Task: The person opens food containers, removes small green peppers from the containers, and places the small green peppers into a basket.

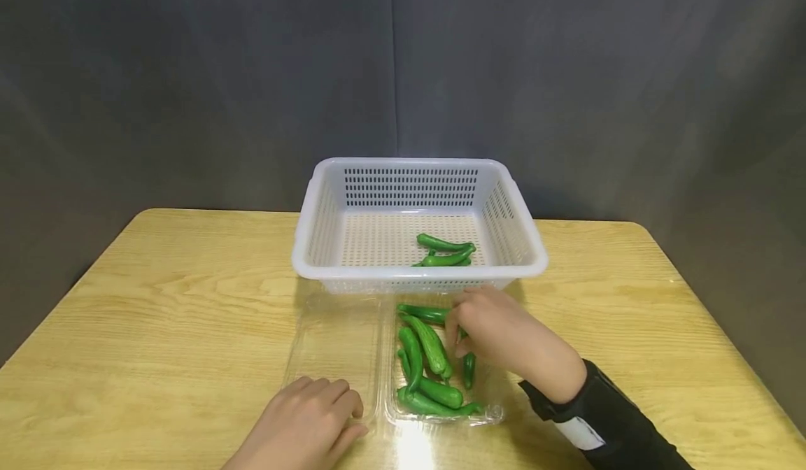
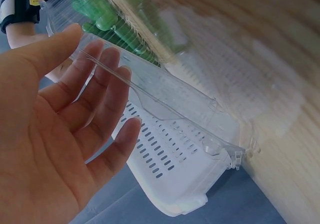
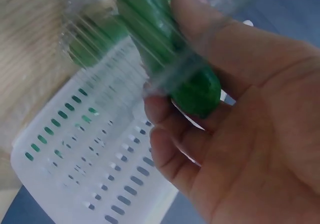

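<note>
With your left hand (image 1: pixel 308 421) spread flat on the lid (image 1: pixel 334 347) just left of the tray (image 1: pixel 441 414), keep pressing so the tray stays put while your right hand (image 1: pixel 497 337) pinches one pepper (image 3: pixel 165 49) and lifts it straight up toward the basket (image 1: pixel 415 267) just behind the tray.

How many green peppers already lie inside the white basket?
2 visible, possibly a third hidden beneath: one green pepper above another, both at the front right of the white basket floor.

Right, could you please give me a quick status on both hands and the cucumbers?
Left hand flat on clear clamshell lid. Right hand pinching a cucumber in the tray. A few cucumbers already in white basket. Nothing blocking.
</note>
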Available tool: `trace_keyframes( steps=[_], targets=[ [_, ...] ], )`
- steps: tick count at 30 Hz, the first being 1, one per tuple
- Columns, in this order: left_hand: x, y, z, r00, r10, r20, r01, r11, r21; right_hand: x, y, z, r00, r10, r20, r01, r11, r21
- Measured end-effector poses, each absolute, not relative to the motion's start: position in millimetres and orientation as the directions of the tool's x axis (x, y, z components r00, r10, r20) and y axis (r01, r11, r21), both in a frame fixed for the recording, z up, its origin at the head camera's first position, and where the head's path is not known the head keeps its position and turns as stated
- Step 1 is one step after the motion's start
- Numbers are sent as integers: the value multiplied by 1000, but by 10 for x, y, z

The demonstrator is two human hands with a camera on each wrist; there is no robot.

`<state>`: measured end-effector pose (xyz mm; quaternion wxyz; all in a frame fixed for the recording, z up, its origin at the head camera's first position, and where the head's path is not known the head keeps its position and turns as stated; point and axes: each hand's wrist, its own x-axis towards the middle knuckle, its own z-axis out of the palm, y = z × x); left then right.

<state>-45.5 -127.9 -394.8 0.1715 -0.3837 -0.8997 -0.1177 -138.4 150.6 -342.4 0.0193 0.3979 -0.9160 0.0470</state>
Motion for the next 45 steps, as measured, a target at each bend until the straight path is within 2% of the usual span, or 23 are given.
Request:
trace_keyframes(
  steps=[15, 26, 34, 45],
  targets=[
    [-476, -1280, -3950, -656, 657, 370, 731, 676, 95, -1388, 1690, -3255, -707, -702, 93, -707, 695, -132],
    [-483, -1281, -3941, -651, 653, 387, 733, 674, 95, -1357, 1706, -3178, -694, -697, 177, -717, 692, -87],
    [-479, -1290, -3946, -649, 663, 374, 737, 669, 93, -1317, 1740, -3095, -713, -682, 164, -701, 698, -146],
    [-461, -1287, -3969, -640, 660, 394, 732, 679, 53, -1295, 1761, -3022, -651, -714, 259, -759, 620, -199]
  ],
)
